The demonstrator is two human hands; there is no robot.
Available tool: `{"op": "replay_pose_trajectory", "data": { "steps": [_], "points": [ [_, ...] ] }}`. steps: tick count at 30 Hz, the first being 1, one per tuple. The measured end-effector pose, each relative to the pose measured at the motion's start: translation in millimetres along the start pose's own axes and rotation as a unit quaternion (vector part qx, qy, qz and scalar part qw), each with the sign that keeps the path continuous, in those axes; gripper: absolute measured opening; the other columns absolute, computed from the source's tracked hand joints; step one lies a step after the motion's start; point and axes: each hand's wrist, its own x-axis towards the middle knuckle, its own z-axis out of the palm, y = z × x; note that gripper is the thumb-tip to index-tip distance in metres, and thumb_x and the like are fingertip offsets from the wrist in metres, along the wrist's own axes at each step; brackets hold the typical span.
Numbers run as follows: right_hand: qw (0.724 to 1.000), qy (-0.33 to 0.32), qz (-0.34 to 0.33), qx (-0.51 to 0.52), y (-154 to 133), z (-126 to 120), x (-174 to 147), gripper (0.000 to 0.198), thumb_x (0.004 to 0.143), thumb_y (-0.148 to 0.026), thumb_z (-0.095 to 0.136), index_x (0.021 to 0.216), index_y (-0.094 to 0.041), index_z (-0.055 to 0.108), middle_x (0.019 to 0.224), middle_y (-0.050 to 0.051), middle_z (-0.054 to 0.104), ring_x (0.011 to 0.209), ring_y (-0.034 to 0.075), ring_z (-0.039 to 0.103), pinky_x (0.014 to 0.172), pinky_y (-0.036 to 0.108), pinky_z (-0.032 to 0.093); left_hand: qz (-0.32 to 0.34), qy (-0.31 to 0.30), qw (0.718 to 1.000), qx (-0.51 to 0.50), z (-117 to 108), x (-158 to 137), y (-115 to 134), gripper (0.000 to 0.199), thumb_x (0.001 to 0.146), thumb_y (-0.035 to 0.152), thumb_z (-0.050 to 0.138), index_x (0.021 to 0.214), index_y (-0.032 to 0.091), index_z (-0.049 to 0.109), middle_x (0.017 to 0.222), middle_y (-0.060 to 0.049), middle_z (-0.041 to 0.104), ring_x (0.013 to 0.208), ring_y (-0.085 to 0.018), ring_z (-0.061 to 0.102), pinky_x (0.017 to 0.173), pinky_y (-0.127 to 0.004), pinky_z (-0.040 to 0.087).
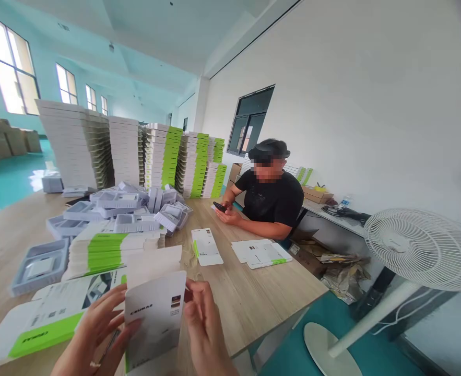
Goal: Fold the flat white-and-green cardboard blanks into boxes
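Note:
A white cardboard box [157, 308] with dark printing and an upright end flap is between my two hands at the table's near edge. My left hand [101, 326] grips its left side, fingers bent round the edge. At the right edge, my right hand [204, 318] pinches the card between thumb and fingers. Left of my left hand lies an unfolded white and green carton sheet [50, 318]. Beyond it sits a stack of flat cartons [105, 248] with a green band. The lower part of the held box is cut off by the frame.
Grey plastic trays [132, 201] lie heaped behind the flat cartons. Tall stacks of boxes [162, 156] line the table's far side. Two flat cartons, one a white sheet [261, 253], lie right of centre. A seated person [269, 193] holds a phone. A fan [422, 248] stands right.

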Motion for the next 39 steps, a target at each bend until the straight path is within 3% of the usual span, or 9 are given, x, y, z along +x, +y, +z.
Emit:
{"op": "replay_pose_trajectory", "data": {
  "steps": [3, 6, 11, 15, 17, 25, 31, 36, 39],
  "points": [
    [1.000, -0.004, 0.020, 0.019, -28.4, -11.6, 22.5, 0.061, 0.098, -0.074, 0.043, 0.110, -0.022, 0.073, 0.118, 0.013, 0.076, 0.114, 0.027, 0.070, 0.105, 0.043, 0.051, 0.010, -0.026, 0.999, -0.037, -6.2, 2.9, -3.0, 0.033, 0.096, 0.023, 0.067, 0.126, 0.037, 0.064, 0.145, -0.001, 0.065, 0.117, -0.023, 0.074, 0.089, -0.028, 0.067],
    [0.995, -0.030, 0.038, 0.082, -60.6, -17.4, 56.4, 0.068, 0.090, -0.080, 0.051, 0.116, -0.021, 0.073, 0.124, 0.014, 0.076, 0.118, 0.028, 0.069, 0.107, 0.046, 0.050, 0.032, -0.048, 0.997, -0.051, -7.4, 1.5, 2.2, 0.032, 0.099, 0.016, 0.062, 0.125, 0.035, 0.063, 0.151, -0.005, 0.058, 0.128, -0.023, 0.067, 0.092, -0.030, 0.065],
    [0.958, -0.254, 0.116, 0.061, -110.5, -13.4, 116.8, 0.065, 0.089, -0.077, 0.055, 0.110, -0.020, 0.081, 0.125, 0.010, 0.077, 0.125, 0.027, 0.066, 0.112, 0.042, 0.045, 0.041, -0.080, 0.996, -0.014, -6.0, -1.1, 18.3, 0.034, 0.103, 0.012, 0.052, 0.128, 0.033, 0.059, 0.152, -0.010, 0.054, 0.139, -0.024, 0.057, 0.100, -0.035, 0.060],
    [0.853, -0.487, 0.153, -0.110, -143.4, -1.7, 138.0, 0.054, 0.080, -0.069, 0.071, 0.104, -0.022, 0.084, 0.113, 0.006, 0.081, 0.116, 0.028, 0.071, 0.107, 0.042, 0.049, 0.076, -0.119, 0.987, 0.072, -11.0, -3.0, 27.5, 0.035, 0.101, 0.009, 0.052, 0.125, 0.032, 0.061, 0.147, -0.011, 0.057, 0.136, -0.023, 0.060, 0.105, -0.034, 0.056],
    [0.811, -0.547, 0.148, -0.147, -153.6, 2.5, 138.1, 0.044, 0.077, -0.057, 0.079, 0.105, -0.023, 0.083, 0.114, 0.005, 0.081, 0.119, 0.029, 0.071, 0.106, 0.040, 0.049, 0.084, -0.133, 0.983, 0.098, -13.1, -4.3, 30.3, 0.032, 0.101, 0.009, 0.052, 0.121, 0.031, 0.062, 0.144, -0.011, 0.059, 0.133, -0.022, 0.062, 0.104, -0.032, 0.056],
    [0.830, -0.502, 0.162, -0.179, -155.2, 0.7, 123.2, 0.039, 0.063, -0.035, 0.091, 0.100, -0.023, 0.084, 0.100, 0.005, 0.083, 0.089, 0.024, 0.078, 0.074, 0.028, 0.058, 0.103, -0.151, 0.980, 0.078, -12.1, -7.7, 31.1, 0.034, 0.100, 0.005, 0.048, 0.115, 0.028, 0.067, 0.144, -0.014, 0.060, 0.132, -0.024, 0.063, 0.103, -0.035, 0.056],
    [0.757, -0.607, 0.146, -0.193, -141.8, 2.9, 122.7, 0.036, 0.074, -0.037, 0.082, 0.105, -0.019, 0.084, 0.083, 0.000, 0.080, 0.073, 0.016, 0.070, 0.062, 0.021, 0.050, 0.108, -0.152, 0.981, 0.050, -10.0, -2.8, 30.4, 0.043, 0.100, 0.005, 0.049, 0.129, 0.032, 0.065, 0.144, -0.013, 0.059, 0.133, -0.025, 0.062, 0.105, -0.036, 0.056],
    [0.748, -0.612, 0.177, -0.182, -127.7, 2.1, 126.0, 0.043, 0.079, -0.041, 0.075, 0.115, -0.020, 0.080, 0.091, 0.001, 0.078, 0.083, 0.018, 0.070, 0.065, 0.021, 0.048, 0.115, -0.164, 0.979, 0.031, -10.3, -4.3, 27.2, 0.042, 0.100, 0.003, 0.048, 0.126, 0.032, 0.064, 0.149, -0.013, 0.053, 0.136, -0.026, 0.060, 0.105, -0.038, 0.055],
    [0.742, -0.619, 0.147, -0.210, -125.7, 3.5, 128.7, 0.034, 0.083, -0.041, 0.068, 0.106, -0.020, 0.081, 0.085, 0.000, 0.073, 0.074, 0.015, 0.062, 0.063, 0.021, 0.044, 0.111, -0.166, 0.979, 0.038, -10.4, -4.8, 25.7, 0.039, 0.100, 0.003, 0.048, 0.122, 0.031, 0.063, 0.150, -0.013, 0.050, 0.137, -0.026, 0.059, 0.106, -0.037, 0.055]
  ]
}}
